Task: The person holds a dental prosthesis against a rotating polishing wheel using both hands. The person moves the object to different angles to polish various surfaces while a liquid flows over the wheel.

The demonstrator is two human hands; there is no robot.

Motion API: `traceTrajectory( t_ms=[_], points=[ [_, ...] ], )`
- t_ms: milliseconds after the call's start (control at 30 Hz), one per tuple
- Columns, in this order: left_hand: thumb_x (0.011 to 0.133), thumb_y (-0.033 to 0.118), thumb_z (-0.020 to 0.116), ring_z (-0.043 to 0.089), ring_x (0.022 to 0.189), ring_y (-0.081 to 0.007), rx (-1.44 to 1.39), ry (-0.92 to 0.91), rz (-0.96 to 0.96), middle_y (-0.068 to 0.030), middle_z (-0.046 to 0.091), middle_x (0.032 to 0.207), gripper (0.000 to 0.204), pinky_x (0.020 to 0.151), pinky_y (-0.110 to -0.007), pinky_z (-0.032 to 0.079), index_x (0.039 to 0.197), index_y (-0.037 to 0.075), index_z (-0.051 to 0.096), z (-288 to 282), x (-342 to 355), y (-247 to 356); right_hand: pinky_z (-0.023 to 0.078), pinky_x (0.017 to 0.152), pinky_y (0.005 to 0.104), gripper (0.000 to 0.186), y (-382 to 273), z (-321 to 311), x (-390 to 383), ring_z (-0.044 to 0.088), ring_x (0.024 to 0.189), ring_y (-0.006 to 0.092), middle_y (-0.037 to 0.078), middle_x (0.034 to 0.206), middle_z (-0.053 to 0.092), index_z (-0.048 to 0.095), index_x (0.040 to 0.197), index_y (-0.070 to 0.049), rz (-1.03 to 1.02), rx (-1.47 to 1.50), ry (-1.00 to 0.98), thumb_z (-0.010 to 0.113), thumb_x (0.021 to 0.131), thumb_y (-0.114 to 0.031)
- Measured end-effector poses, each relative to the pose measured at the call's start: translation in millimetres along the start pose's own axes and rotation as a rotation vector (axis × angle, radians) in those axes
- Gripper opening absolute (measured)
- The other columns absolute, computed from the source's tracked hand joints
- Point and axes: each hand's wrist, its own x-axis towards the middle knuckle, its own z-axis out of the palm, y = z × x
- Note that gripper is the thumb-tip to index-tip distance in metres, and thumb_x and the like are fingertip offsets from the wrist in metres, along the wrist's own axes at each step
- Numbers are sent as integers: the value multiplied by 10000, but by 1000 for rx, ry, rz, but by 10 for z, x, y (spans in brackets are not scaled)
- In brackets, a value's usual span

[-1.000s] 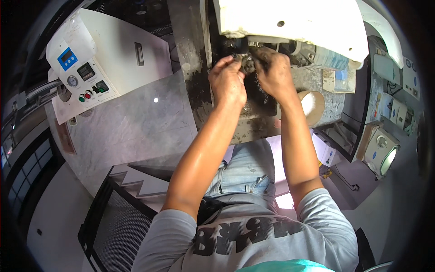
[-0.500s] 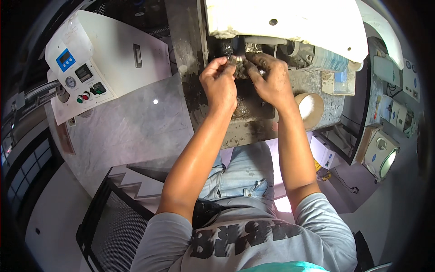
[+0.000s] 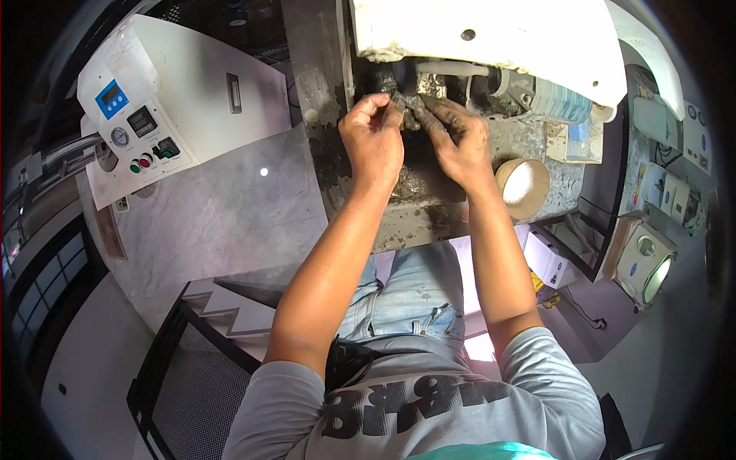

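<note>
Both my hands are together under the front edge of a white machine cover. Between their fingertips is a small lumpy piece coated in grey wet slurry; its kind is hidden by the coating. My left hand pinches it with thumb and index finger. The fingers of my right hand, smeared with grey mud, close on its other side. Just beyond the piece is a dark wheel at the end of a pale horizontal shaft.
A round tan bowl stands on the mud-spattered bench right of my right wrist. Behind it are a small open box and a clear bluish plastic container. To the left stands a white control cabinet with buttons and displays.
My right fingers have drawn slightly down and toward me, and more of the slurry-coated piece shows between the hands. My left hand has barely moved.
</note>
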Motion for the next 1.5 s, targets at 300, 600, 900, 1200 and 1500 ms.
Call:
traceTrajectory(
  t_ms=[300, 600, 900, 1200, 1500],
  points=[
    [844, -95, 610, 524, 692, -75, -195, 117, -169, -15, 605, 798, 77, 598, -229, 411, 903, -61, 645, 109, 120, 36, 544, 712, 405, 168, -73, 49, 227, 682, 782, 387, 234, 854, 686, 705, 918, 59, -172, -137, 25, 660, 787, -37],
    [839, -111, 592, 513, 660, -73, -389, 144, -236, -68, 641, 841, 120, 568, -219, 389, 915, -37, 646, 149, 17, 8, 542, 765, 408, 218, -100, -44, 245, 676, 827, 396, 232, 913, 684, 701, 976, 52, -131, -164, -40, 640, 786, -37],
    [832, -132, 600, 503, 651, -73, -410, 137, -198, -39, 623, 822, 125, 558, -219, 381, 892, -30, 644, 130, 5, 0, 532, 813, 413, 220, -59, -90, 246, 676, 875, 393, 238, 954, 687, 708, 985, 36, -140, -205, -101, 638, 802, -64],
    [861, -135, 565, 628, 900, -201, -584, 87, -183, -139, 647, 975, 135, 776, -322, 493, 934, -25, 596, 85, -37, -142, 549, 760, 404, 208, -89, -83, 241, 683, 845, 389, 229, 920, 693, 713, 968, 36, -199, -176, -74, 635, 808, -72],
    [878, -99, 592, 602, 742, -118, -303, 49, -48, -81, 661, 888, 97, 635, -236, 458, 925, -21, 625, 50, -4, -118, 539, 768, 409, 200, -54, -38, 203, 683, 848, 390, 235, 932, 692, 711, 963, 36, -129, -107, -73, 622, 830, -84]
  ],
)
